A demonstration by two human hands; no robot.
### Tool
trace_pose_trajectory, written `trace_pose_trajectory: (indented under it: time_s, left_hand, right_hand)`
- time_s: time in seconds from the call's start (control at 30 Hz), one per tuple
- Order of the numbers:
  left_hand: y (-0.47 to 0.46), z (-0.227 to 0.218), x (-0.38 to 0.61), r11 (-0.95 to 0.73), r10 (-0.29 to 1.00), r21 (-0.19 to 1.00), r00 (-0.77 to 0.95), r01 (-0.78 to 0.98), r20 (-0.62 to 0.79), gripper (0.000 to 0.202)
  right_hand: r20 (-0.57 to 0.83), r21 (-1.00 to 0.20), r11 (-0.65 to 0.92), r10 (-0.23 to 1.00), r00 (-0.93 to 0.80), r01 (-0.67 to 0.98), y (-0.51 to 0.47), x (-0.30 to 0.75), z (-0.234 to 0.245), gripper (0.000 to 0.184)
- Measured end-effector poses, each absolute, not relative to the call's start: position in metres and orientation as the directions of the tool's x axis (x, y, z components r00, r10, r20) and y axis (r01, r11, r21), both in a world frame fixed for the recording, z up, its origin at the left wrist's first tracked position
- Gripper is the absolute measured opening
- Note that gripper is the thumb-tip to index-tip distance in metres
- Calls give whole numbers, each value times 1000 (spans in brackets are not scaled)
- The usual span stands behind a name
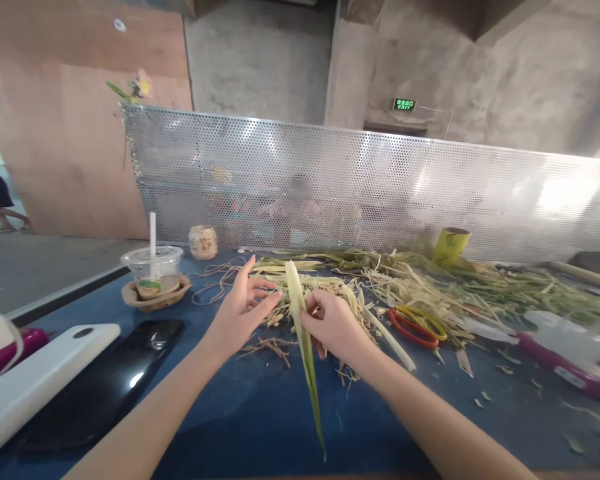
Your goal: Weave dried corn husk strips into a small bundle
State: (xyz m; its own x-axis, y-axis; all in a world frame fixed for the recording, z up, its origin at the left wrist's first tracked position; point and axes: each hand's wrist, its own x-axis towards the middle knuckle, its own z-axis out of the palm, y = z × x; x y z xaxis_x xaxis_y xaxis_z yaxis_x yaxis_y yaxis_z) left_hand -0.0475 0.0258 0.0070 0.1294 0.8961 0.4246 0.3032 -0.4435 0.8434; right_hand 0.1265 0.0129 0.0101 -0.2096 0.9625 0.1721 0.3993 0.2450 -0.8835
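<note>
Between the thumb and fingers of my right hand point(333, 323), a long leaf strip point(304, 333) is pinched near its middle. Pale at its broad upper end, the strip turns green and tapers to a point near the table's front edge. My left hand point(243, 300) is just left of it, fingers apart and holding nothing. Behind both hands lies a pile of pale stalks and leaves point(325, 283). Short brown twigs point(270, 347) rest on the table below the gap between the hands.
On the left are a lidded cup point(155, 267) in a woven bowl point(133, 299), a white slab-like device point(45, 380) and a black phone point(105, 387). Red-and-yellow looped handles point(414, 333), dried fibres point(505, 293) and a magenta tool point(555, 367) lie right. A perforated metal panel point(330, 173) stands behind.
</note>
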Motion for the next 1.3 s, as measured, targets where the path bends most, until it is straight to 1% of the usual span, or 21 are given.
trace_pose_trajectory:
  time_s: [0.07, 0.1, 0.2, 0.33, 0.4, 0.47, 0.57, 0.63, 0.73, 0.8, 0.9, 1.0, 1.07, 1.13, 1.3]
  left_hand:
    - [30, 2, -39, -357, 934, 924, 58, 136, 352, 96]
    - [31, 0, -36, -312, 950, 947, 40, 77, 309, 101]
    - [33, -2, -30, -228, 973, 972, 32, -61, 231, 98]
    - [32, 0, -30, -167, 985, 969, 10, -184, 171, 87]
    - [31, -1, -29, -159, 987, 970, -4, -181, 161, 82]
    - [29, -2, -26, -195, 981, 971, -14, -138, 195, 79]
    - [23, -6, -18, -248, 968, 964, 23, -96, 251, 83]
    - [17, -8, -12, -246, 962, 964, 100, -102, 256, 87]
    - [12, -9, -6, -213, 950, 973, 214, -93, 228, 89]
    - [11, -8, -7, -182, 957, 981, 220, -60, 191, 89]
    - [12, -7, -10, -174, 973, 985, 155, 4, 172, 92]
    - [11, -7, -11, -275, 954, 961, 130, 15, 271, 95]
    - [10, -7, -10, -346, 931, 938, 125, -1, 344, 93]
    - [9, -6, -10, -372, 922, 928, 107, -22, 372, 92]
    - [10, -5, -11, -293, 947, 952, 110, -89, 301, 98]
  right_hand:
    - [180, -892, 259, 955, -236, 369, 5, 123, 5, 22]
    - [176, -898, 261, 951, -254, 354, 2, 122, 2, 22]
    - [186, -893, 281, 941, -281, 352, -5, 124, -2, 19]
    - [280, -804, 367, 928, -246, 468, -2, 130, -4, 19]
    - [297, -754, 376, 927, -231, 539, 2, 132, -6, 19]
    - [282, -721, 364, 931, -231, 589, 6, 133, -7, 18]
    - [295, -749, 352, 936, -193, 562, 11, 133, -9, 9]
    - [352, -760, 383, 922, -163, 525, 14, 135, -8, 19]
    - [430, -704, 452, 885, -178, 548, 19, 141, -4, 14]
    - [447, -684, 467, 875, -185, 561, 22, 145, -2, 22]
    - [398, -705, 443, 894, -208, 553, 22, 147, 0, 26]
    - [351, -688, 449, 893, -281, 569, 18, 145, 0, 24]
    - [337, -672, 464, 886, -319, 577, 16, 143, 1, 24]
    - [321, -681, 466, 883, -342, 565, 14, 143, 2, 24]
    - [264, -731, 441, 886, -380, 521, 11, 145, 4, 22]
